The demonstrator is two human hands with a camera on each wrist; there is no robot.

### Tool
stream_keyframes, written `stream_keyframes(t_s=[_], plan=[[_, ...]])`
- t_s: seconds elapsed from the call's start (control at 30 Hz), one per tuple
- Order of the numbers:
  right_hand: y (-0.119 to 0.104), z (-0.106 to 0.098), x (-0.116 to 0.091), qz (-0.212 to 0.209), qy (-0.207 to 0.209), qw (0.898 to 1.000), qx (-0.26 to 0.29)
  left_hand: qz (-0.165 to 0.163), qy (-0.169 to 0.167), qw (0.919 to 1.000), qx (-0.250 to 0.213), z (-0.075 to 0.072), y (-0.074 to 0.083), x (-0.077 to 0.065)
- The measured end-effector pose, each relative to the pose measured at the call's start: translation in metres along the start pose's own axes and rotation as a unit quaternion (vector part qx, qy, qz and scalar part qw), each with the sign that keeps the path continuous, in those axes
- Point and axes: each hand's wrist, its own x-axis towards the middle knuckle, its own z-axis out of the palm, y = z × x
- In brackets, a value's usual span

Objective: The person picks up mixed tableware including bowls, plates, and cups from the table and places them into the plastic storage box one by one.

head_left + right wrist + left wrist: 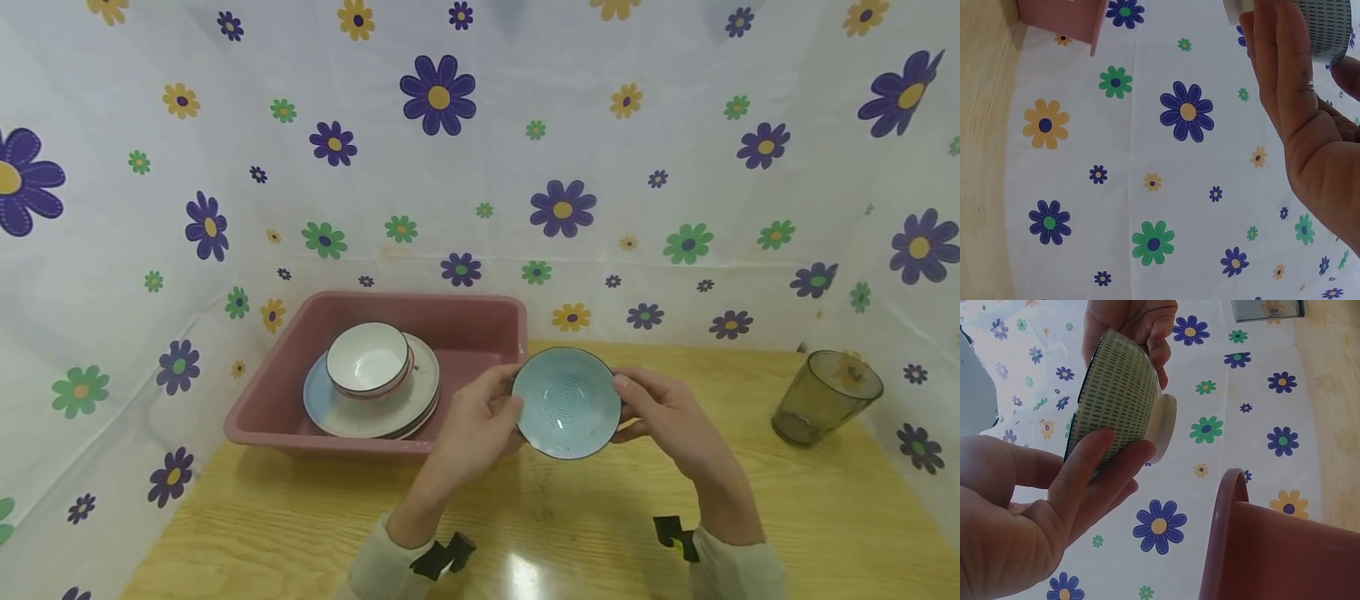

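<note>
Between both hands a light blue bowl [567,403] with a dark rim is held up over the table, its inside tilted toward the head camera. The left hand [483,421] grips its left side, thumb at the rim and fingers against the outer wall. On the opposite side, the right hand [667,417] pinches the rim with the thumb on top and fingers behind. In the left wrist view the bowl [1119,394] shows a green-dashed outside and a pale foot ring. The right wrist view catches only part of the bowl [1329,28] behind the right hand [1316,125].
A pink plastic basin [480,333] stands on the wooden table [585,525] at the left. In it are stacked plates [423,375] with white bowls [367,358] on top. A tinted glass [825,400] stands at the right. A flowered sheet [495,158] hangs behind.
</note>
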Motion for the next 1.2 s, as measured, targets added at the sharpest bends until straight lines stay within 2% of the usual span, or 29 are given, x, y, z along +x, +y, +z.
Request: stream_keyframes(t_s=[0.1,0.2,0.43,0.7,0.9,1.1,1.2], plan=[[-0.001,0.003,0.003,0.002,0.004,1.000,0.002,0.026,0.018,0.9992,0.024,-0.002,0.001,0.000],[-0.002,0.006,0.005,0.003,0.008,1.000,0.007,0.035,0.029,0.9984,0.031,-0.005,0.001,0.000],[-0.002,0.014,0.012,0.010,0.013,1.000,0.020,0.018,0.032,0.9993,0.008,-0.013,0.000,0.000],[0.000,0.021,0.016,0.015,0.011,0.999,0.036,0.020,0.030,0.9993,-0.008,-0.020,-0.003,-0.001],[0.002,0.027,0.019,0.017,0.013,0.999,0.050,-0.003,0.042,0.9990,-0.016,-0.026,-0.004,0.000],[0.007,0.036,0.026,0.025,0.036,0.998,0.049,-0.007,0.053,0.9984,-0.020,-0.039,-0.001,0.003],[0.011,0.040,0.029,0.030,0.058,0.998,0.025,-0.009,0.058,0.9980,-0.022,-0.047,0.000,0.003]])
